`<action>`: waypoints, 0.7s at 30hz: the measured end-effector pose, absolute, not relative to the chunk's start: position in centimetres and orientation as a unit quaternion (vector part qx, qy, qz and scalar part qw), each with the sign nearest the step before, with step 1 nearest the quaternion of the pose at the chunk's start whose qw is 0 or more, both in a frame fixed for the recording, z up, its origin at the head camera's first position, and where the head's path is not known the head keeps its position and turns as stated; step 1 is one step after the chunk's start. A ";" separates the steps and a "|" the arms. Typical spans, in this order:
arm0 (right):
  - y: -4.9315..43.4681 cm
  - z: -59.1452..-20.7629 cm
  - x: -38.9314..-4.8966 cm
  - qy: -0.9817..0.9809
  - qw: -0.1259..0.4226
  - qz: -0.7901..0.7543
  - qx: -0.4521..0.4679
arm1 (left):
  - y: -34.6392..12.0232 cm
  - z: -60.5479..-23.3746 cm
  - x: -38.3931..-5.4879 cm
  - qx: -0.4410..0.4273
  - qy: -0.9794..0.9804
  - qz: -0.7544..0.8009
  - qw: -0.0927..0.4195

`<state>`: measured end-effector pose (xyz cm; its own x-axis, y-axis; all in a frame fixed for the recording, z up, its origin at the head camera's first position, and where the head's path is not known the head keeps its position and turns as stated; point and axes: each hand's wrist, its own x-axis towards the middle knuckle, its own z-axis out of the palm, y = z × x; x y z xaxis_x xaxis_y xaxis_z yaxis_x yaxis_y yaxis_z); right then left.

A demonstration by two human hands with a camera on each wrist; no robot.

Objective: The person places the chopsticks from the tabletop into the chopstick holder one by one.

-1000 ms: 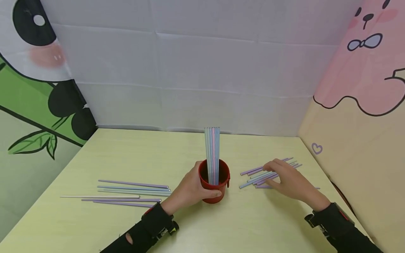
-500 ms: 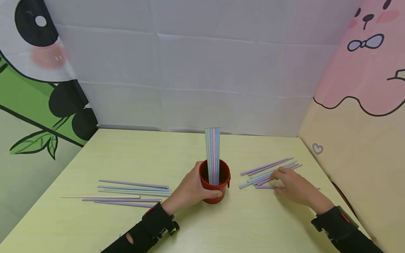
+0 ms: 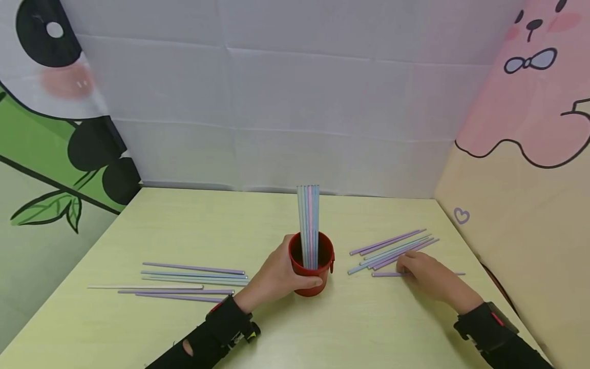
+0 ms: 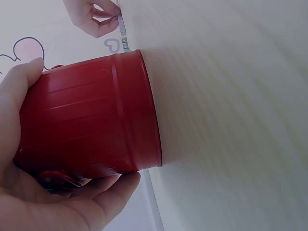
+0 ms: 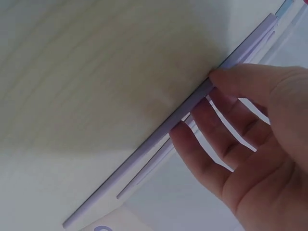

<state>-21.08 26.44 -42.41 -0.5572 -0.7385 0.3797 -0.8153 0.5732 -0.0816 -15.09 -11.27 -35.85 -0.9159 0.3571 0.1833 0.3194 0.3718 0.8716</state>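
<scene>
My left hand [image 3: 276, 271] grips a small red bucket [image 3: 311, 292] by its side, thumb across the front. An upright bunch of pastel chopsticks [image 3: 309, 220] stands in it, leaning on the back rim. In the left wrist view, the fingers curl round the bucket wall [image 4: 91, 115], which has a small loop on its side. Over at the right, my right hand [image 3: 428, 279] pinches a purple chopstick [image 3: 386, 274] lying on the table. The right wrist view shows the thumb on one side of that chopstick [image 5: 130, 163] and the fingertips on the other.
Beyond the right hand lies a loose pile of purple, blue and green chopsticks [image 3: 392, 248]. Another group of chopsticks [image 3: 193, 277], purple, blue, green and white, is spread at the left. A white sheet [image 3: 295, 102] and cartoon-printed panels enclose the pale table [image 3: 221, 220].
My right hand has come down from over the pile toward the near purple chopstick, and its fingers have closed on it. The left hand and bucket have stayed put.
</scene>
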 end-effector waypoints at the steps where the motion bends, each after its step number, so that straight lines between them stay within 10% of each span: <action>1: 26.5 -42.4 -21.1 -0.872 0.155 0.126 0.447 | -11.3 -36.0 -15.2 0.205 0.828 0.522 0.017; 21: 21.4 -34.0 -19.8 -0.864 0.184 0.170 0.436 | -11.8 -40.0 -17.4 0.201 0.838 0.508 0.014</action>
